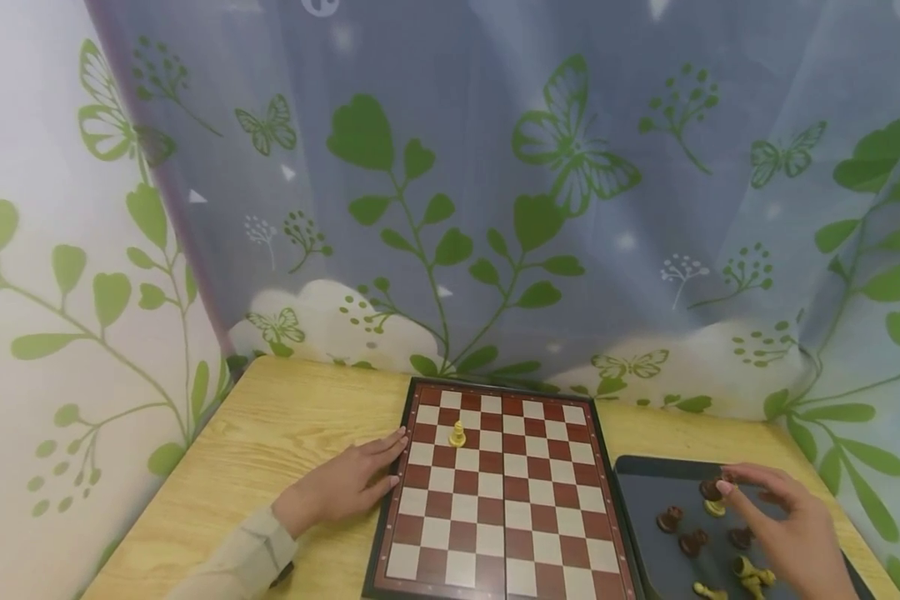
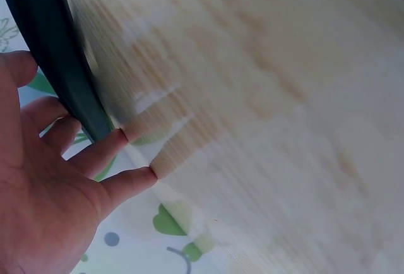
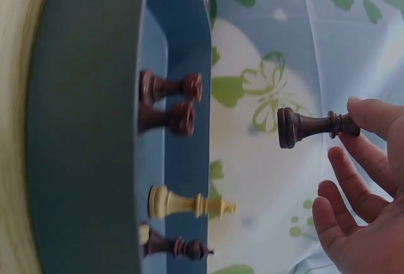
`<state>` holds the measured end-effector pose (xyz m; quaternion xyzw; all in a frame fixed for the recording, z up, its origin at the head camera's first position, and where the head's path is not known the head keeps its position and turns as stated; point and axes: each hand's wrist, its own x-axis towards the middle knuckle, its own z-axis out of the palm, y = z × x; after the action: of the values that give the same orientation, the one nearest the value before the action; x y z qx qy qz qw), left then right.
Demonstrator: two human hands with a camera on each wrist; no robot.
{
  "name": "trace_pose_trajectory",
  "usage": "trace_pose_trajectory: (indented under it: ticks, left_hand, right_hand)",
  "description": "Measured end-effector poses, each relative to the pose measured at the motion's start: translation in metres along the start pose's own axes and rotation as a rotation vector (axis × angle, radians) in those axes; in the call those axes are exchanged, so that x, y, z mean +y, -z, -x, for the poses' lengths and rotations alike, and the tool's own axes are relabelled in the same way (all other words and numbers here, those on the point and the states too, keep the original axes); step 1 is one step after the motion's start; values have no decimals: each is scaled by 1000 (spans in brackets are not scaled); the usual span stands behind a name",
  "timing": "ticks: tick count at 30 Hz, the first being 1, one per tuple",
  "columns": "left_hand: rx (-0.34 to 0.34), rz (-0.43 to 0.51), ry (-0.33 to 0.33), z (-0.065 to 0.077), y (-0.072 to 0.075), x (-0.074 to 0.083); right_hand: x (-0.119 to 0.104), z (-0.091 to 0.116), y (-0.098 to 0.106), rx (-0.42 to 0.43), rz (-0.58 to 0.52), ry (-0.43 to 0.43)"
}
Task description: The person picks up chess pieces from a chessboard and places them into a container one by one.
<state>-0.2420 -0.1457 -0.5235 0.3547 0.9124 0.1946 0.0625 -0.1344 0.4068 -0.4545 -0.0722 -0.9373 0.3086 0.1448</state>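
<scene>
My right hand (image 1: 791, 521) pinches a dark brown chess piece (image 3: 306, 125) by its top between thumb and fingertips, above the dark tray (image 1: 633, 479). The fingers hide the head of this piece. Upright in the tray are two brown rooks (image 3: 170, 88), a pale yellow king (image 3: 180, 203) and a brown bishop (image 3: 180, 247). Fairly straight, the fingers of my left hand (image 1: 345, 483) touch the left edge of the red-and-white chessboard (image 1: 441, 480). A yellow chess piece (image 1: 457, 435) stands on the board near its far left corner.
Yellow pieces (image 1: 752, 575) lie tipped over at the near end of the tray. Board and tray sit side by side on the wooden table (image 1: 315, 400). Behind the table hangs a patterned curtain (image 1: 465, 183), and another stretch of it closes off the left side.
</scene>
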Motion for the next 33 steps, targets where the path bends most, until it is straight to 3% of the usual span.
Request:
trace_pose_trajectory:
  ticks: [10,15,24,33]
  left_hand:
    - [18,-4,0,0,3,-1]
    - [18,7,-4,-2,3,0]
    - [17,12,-3,-2,1,0]
    - [17,13,-2,0,1,0]
  right_hand:
    - [13,-4,4,-10,-27,-82]
    - [18,-3,3,-14,-2,-75]
    - [25,8,-8,87,-13,-73]
    - [28,14,-17,108,-34,-197]
